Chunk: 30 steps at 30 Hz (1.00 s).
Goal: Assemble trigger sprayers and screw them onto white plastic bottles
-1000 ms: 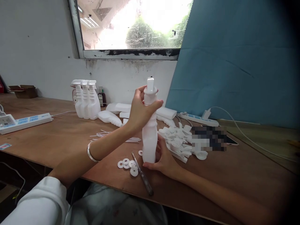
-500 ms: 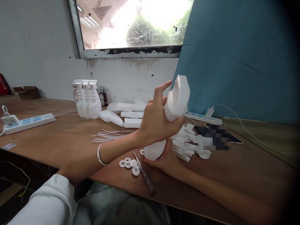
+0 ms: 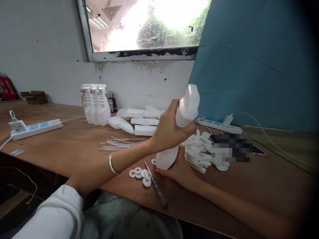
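A white spray bottle (image 3: 165,160) stands in front of me, tilted a little to the right, with its white trigger head (image 3: 190,102) on top. My left hand (image 3: 167,128), a silver bracelet on its wrist, is closed around the neck just under the head. Down at the base, my right hand (image 3: 183,171) grips the bottle's lower body. My left hand hides the middle of the bottle. Beside the base lie several white washers (image 3: 146,182) and a screwdriver (image 3: 159,192) with a clear dark handle.
Three assembled spray bottles (image 3: 97,108) stand by the wall, with empty bottles (image 3: 144,121) lying beside them. Thin white tubes (image 3: 119,143) lie in front. Loose trigger heads (image 3: 199,149) are piled right of my hands. Power strips (image 3: 37,127) sit on the wooden table (image 3: 62,149).
My left index finger, raised before, has folded in against the trigger head. The head sits slightly lower and looks slightly turned. My right hand keeps its hold on the base.
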### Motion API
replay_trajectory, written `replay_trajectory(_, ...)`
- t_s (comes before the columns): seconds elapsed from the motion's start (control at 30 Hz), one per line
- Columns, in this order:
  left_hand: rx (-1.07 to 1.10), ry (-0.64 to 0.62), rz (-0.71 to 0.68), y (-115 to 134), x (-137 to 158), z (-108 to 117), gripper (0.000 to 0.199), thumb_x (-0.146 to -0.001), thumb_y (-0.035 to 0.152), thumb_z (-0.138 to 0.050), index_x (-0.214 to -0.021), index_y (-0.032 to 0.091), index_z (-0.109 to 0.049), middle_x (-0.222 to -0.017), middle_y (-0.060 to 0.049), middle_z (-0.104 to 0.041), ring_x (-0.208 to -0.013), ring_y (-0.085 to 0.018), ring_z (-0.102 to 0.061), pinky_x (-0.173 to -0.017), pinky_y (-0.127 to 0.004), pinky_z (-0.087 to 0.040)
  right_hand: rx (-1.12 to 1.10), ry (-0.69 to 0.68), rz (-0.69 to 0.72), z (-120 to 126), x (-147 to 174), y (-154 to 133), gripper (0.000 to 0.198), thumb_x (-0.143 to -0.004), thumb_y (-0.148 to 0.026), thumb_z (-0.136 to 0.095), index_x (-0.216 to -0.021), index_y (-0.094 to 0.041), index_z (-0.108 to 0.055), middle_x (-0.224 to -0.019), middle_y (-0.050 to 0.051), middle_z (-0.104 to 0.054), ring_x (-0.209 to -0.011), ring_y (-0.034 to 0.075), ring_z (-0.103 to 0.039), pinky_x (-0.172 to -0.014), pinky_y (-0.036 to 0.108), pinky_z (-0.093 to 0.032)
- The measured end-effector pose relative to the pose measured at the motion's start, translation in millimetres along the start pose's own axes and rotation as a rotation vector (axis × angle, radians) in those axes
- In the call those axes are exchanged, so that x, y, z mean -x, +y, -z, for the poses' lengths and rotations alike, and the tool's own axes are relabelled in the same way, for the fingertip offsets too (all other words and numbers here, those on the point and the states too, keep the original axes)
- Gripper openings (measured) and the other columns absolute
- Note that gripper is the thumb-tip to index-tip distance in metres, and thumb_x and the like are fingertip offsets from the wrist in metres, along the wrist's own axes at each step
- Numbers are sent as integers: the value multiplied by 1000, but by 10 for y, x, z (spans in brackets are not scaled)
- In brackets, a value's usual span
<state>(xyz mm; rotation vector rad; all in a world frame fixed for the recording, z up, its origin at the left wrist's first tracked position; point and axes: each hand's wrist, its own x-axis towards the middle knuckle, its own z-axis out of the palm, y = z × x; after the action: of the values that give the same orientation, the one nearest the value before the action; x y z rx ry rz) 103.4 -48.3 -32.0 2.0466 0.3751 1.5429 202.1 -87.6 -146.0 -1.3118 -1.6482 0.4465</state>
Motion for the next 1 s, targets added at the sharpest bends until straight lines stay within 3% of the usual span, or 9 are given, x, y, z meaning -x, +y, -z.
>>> replay_trajectory(0.23, -54, 23, 26, -237, -22, 29, 45, -64, 12, -54, -106, 21, -43, -107, -4, -55, -73, -15, -53, -65, -29, -43, -58, -84, -4, -8, -43, 28, 76, -49, -33, -79, -102, -25, -25, -114, 9, -44, -102, 27, -50, -86, 45, -44)
replay_trajectory(0.47, -86, 95, 132, -397, -79, 39, 33, -63, 13, -53, -95, 20, -47, -90, -2, -58, -71, -15, -52, -66, -29, -42, -117, -147, -64, -7, -63, 55, 82, -49, -39, -79, -109, -24, -26, -118, 10, -43, -106, 27, -48, -86, 44, -44)
replay_trajectory(0.6, -67, 55, 176, -433, -46, 8, 45, -68, 17, -53, -111, 23, -41, -79, 0, -56, -68, -15, -52, -65, -29, -42, -147, -140, -80, -8, -70, 62, 81, -49, -38, -79, -108, -24, -26, -117, 10, -44, -106, 26, -49, -86, 43, -45)
replay_trajectory(0.73, -111, -18, 194, -437, 101, 13, 50, -66, 17, -55, -113, 22, -38, -84, -1, -57, -74, -17, -54, -67, -30, -43, -163, -139, -92, -6, -71, 61, 77, -50, -37, -79, -106, -24, -27, -115, 9, -46, -105, 26, -50, -87, 44, -44)
replay_trajectory(1.0, -226, -259, 439, -415, 580, 190, 64, -59, 32, -69, -113, 22, -37, -93, -6, -58, -82, -25, -58, -64, -34, -47, -176, -107, -29, -17, -76, 119, 83, -52, -36, -78, -115, -24, -26, -118, 9, -46, -111, 27, -47, -90, 45, -42)
